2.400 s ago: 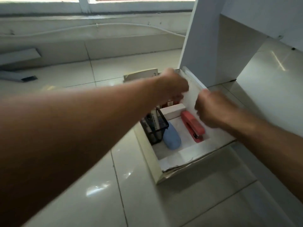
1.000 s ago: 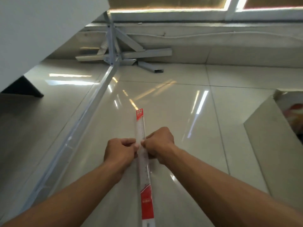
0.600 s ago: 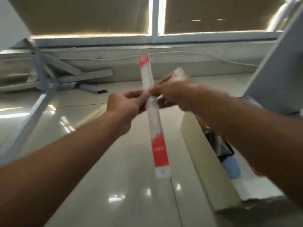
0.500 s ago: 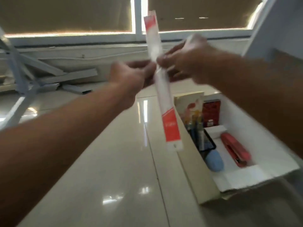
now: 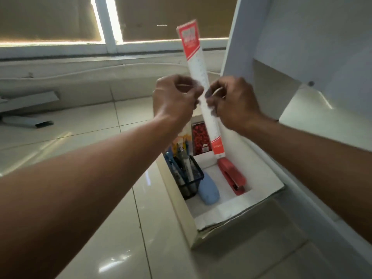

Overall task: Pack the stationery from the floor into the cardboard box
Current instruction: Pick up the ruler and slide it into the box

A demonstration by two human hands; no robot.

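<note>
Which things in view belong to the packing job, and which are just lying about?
Job: ruler, pinched by left hand and right hand; cardboard box; inside it, red stapler, mesh pen holder, blue case.

Lying about: metal bars on the floor; white furniture panel; wall cable.

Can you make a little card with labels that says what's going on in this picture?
Held: ruler, pinched by left hand and right hand
Ruler: nearly upright, lower end over the box
In box: stapler, pen holder with pens, blue oval thing, red book
Floor: shiny tiles
Left to do: set ruler inside
</note>
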